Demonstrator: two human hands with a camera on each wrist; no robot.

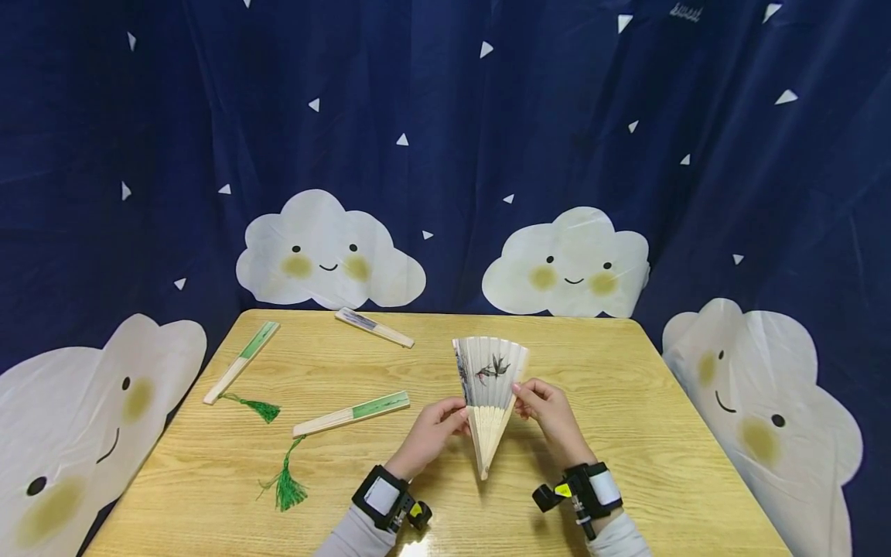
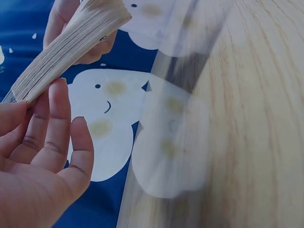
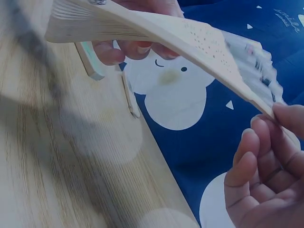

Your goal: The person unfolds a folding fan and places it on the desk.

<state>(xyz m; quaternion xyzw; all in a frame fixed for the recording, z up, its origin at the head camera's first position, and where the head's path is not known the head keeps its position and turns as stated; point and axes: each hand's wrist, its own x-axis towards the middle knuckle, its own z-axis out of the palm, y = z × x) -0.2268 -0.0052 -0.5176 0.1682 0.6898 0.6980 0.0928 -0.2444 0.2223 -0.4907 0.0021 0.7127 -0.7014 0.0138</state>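
Observation:
A partly spread folding fan (image 1: 490, 379) with a pale leaf, a dark plant painting and light wooden ribs is held above the table, its pivot end pointing toward me. My left hand (image 1: 435, 429) pinches its left edge where ribs meet leaf. At the other edge, my right hand (image 1: 550, 414) pinches the outer rib between thumb and fingers. In the left wrist view the stacked ribs (image 2: 66, 52) pass between the left thumb and fingers (image 2: 59, 109). The right wrist view shows the outer rib's end at the right thumb (image 3: 289, 116), with pierced dots in the ribs.
Two closed fans with green leaves and green tassels lie on the left of the wooden table (image 1: 626, 402): one fan (image 1: 244, 360) farther back, another fan (image 1: 351, 414) nearer. A closed grey-leafed fan (image 1: 374, 327) lies at the back edge. A dark blue curtain (image 1: 445, 116) hangs behind.

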